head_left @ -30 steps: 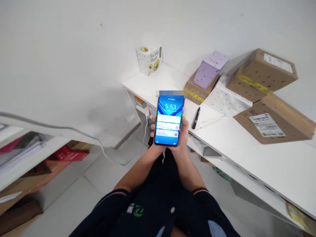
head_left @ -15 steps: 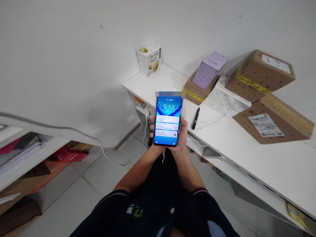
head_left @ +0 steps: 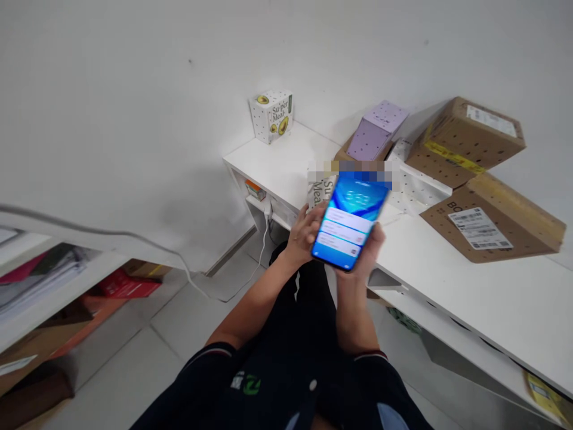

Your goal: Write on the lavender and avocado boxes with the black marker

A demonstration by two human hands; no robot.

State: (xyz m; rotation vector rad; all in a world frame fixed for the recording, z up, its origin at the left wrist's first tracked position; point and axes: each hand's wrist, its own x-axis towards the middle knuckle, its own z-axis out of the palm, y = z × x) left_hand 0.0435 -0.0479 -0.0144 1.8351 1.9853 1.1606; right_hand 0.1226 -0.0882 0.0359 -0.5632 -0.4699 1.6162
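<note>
The right hand (head_left: 364, 251) is wrapped around a lit phone (head_left: 350, 220), tilted over the front edge of the white desk (head_left: 470, 286); its writing is too blurry to read. The left hand (head_left: 304, 233), fingers loosely bent, touches the phone's left side. Behind stands a white box (head_left: 271, 115) reading "Super Meal", and right of the phone lie brown boxes (head_left: 492, 218) with labels.

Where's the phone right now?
In the head view, the phone sits centre frame, tilted right, held in the right hand with the left hand beside it, over the white desk's front edge.
</note>
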